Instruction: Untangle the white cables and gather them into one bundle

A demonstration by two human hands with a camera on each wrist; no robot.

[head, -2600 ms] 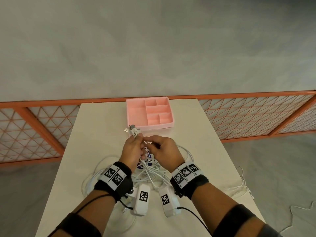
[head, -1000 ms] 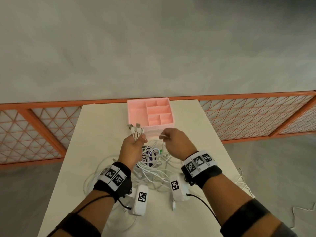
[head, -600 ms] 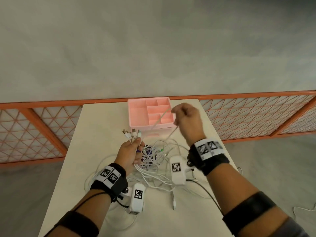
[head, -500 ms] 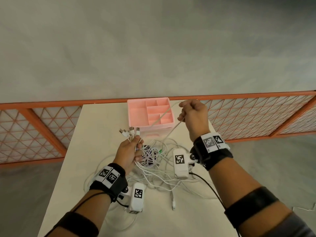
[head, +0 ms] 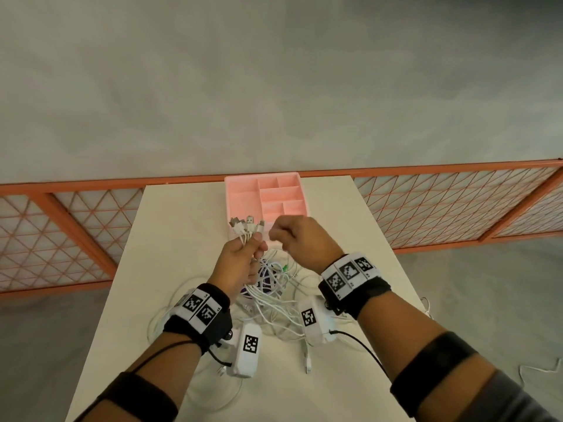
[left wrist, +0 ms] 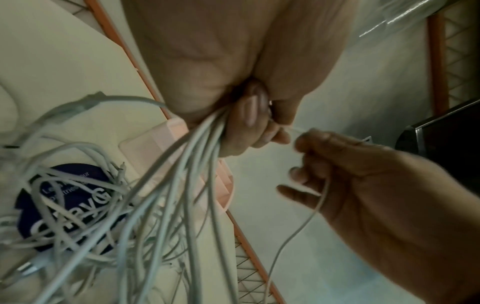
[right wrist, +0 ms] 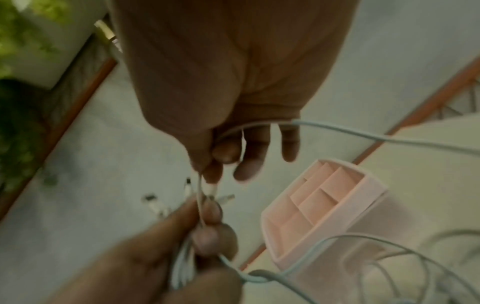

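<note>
— Since half a second ago the right hand (head: 300, 239) has come back down from beside the tray's far corner; it sits just beside the left hand (head: 240, 263) again.

— And the big things?

— Pale, matte, rectangular desk (head: 182, 226), its far edge against an orange metal fence (head: 441, 205) with diamond mesh. Beyond that, grey mottled floor.

— The tray (head: 243, 196)?

— Pink plastic, rectangular, split into several square and oblong compartments. Every compartment I can see holds nothing. It stands at the desk's far edge, just behind the hands.

— Where are the cables (head: 274, 303)?

— White, thin, smooth-jacketed, heaped in loose loops on the desk below the wrists, over a dark blue round disc (left wrist: 70, 207) with white lettering. Some loops trail toward the near left edge; one plug (head: 308, 365) lies alone on the desk near the front.

— What's the left hand doing?

— Fingers curled round a sheaf of cables, with the plug ends (head: 247, 224) fanning out above the fist, silver-tipped. The strands hang from the fist into the heap.

— And the right?

— Thumb and forefinger pinch a single cable (right wrist: 199, 197), which runs down to the left fingers (right wrist: 213, 209); the other fingers are loosely spread. Another length passes across its palm in the right wrist view.
</note>
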